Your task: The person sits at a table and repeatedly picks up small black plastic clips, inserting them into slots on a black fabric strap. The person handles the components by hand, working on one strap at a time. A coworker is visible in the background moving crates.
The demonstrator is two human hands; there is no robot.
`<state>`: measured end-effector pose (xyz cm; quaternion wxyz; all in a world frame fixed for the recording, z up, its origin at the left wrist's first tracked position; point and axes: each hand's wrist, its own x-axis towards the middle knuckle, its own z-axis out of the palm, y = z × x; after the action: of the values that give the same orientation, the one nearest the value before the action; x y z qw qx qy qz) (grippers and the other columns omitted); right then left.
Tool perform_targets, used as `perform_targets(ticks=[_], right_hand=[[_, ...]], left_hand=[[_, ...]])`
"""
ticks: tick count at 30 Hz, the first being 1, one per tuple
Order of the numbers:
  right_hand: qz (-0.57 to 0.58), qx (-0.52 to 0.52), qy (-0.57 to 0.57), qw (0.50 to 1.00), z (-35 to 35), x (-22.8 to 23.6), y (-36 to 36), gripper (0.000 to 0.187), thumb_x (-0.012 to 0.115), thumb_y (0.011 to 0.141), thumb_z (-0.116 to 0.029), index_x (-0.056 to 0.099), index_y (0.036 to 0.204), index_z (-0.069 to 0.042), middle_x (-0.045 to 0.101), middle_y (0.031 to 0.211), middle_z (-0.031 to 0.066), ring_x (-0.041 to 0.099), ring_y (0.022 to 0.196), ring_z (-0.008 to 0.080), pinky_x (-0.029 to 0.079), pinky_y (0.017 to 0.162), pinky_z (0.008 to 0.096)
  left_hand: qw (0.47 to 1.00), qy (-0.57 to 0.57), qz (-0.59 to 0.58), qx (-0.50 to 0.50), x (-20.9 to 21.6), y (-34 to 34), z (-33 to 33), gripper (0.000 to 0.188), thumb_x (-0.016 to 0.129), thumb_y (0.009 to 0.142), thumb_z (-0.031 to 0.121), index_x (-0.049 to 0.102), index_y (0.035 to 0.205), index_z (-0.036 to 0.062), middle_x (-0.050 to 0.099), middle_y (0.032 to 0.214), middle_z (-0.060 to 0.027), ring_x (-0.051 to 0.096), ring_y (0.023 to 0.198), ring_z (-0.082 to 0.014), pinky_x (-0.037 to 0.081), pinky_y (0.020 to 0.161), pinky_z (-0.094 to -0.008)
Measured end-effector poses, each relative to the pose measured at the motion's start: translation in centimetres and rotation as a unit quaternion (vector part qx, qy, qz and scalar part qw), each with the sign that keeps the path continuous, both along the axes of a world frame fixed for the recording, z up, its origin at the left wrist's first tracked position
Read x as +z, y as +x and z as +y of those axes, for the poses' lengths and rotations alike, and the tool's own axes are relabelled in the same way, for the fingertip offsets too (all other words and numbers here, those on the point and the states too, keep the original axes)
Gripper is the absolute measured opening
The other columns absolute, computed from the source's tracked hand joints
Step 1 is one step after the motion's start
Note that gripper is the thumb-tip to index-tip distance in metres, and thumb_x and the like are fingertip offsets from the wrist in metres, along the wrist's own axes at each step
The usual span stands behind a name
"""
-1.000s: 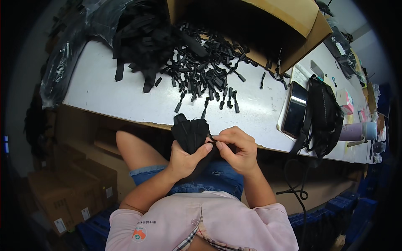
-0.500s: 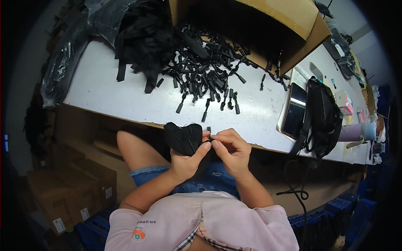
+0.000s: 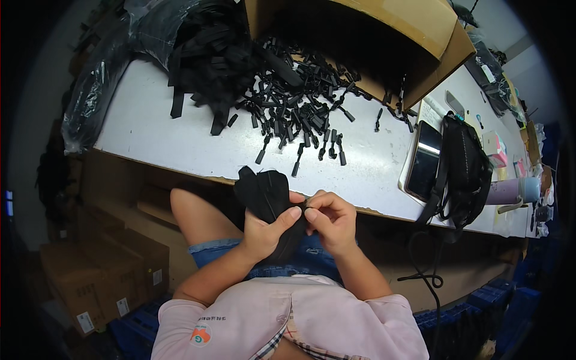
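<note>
My left hand (image 3: 264,236) is closed around a folded bundle of black fabric strips (image 3: 262,195) that look like zipper tape, their ends fanning out above the thumb. My right hand (image 3: 332,223) is closed in a pinch, thumb against forefinger, meeting the left fingertips. A small dark piece, seemingly a zipper pull, sits between the fingertips, mostly hidden by them. Both hands are over my lap, just off the table's near edge. Beyond them a heap of small black zipper pulls (image 3: 297,120) lies scattered on the white table (image 3: 198,144).
A big pile of black strips (image 3: 210,66) lies at the far left, beside clear plastic wrapping (image 3: 96,96). An open cardboard box (image 3: 432,72) stands behind the pulls. Rightward are a tablet (image 3: 423,159), a black bag (image 3: 465,162) and a purple bottle (image 3: 504,191). Cartons (image 3: 102,276) stand low at left.
The fabric bundle has shifted and tilted slightly in my left hand. My right fingers have curled in closer, and the small tab that stuck up beyond the fingertips no longer shows.
</note>
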<state>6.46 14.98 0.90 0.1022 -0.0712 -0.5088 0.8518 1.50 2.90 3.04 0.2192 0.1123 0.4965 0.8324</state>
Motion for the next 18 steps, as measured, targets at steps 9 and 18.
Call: perform_targets(ticks=[9, 18], right_hand=[[-0.071, 0.039, -0.003, 0.997, 0.6, 0.3, 0.2, 0.006, 0.057, 0.078, -0.004, 0.053, 0.077, 0.001, 0.050, 0.068, 0.0023, 0.043, 0.050, 0.0043, 0.034, 0.042, 0.0170], [-0.048, 0.080, -0.063, 0.994, 0.1, -0.2, 0.9, 0.007, 0.053, 0.082, -0.005, 0.052, 0.082, 0.001, 0.047, 0.072, 0.0020, 0.039, 0.052, 0.0044, 0.033, 0.046, 0.0175]], left_hand=[[0.996, -0.073, 0.015, -0.042, -1.1, -0.3, -0.9, 0.015, 0.057, 0.079, 0.007, 0.056, 0.092, -0.0013, 0.055, 0.074, -0.0019, 0.047, 0.053, -0.0030, 0.037, 0.043, -0.0155], [0.984, -0.118, 0.109, -0.076, -0.8, -0.7, -1.4, 0.012, 0.055, 0.080, 0.005, 0.054, 0.089, -0.0013, 0.053, 0.074, -0.0031, 0.046, 0.052, -0.0045, 0.038, 0.044, -0.0160]])
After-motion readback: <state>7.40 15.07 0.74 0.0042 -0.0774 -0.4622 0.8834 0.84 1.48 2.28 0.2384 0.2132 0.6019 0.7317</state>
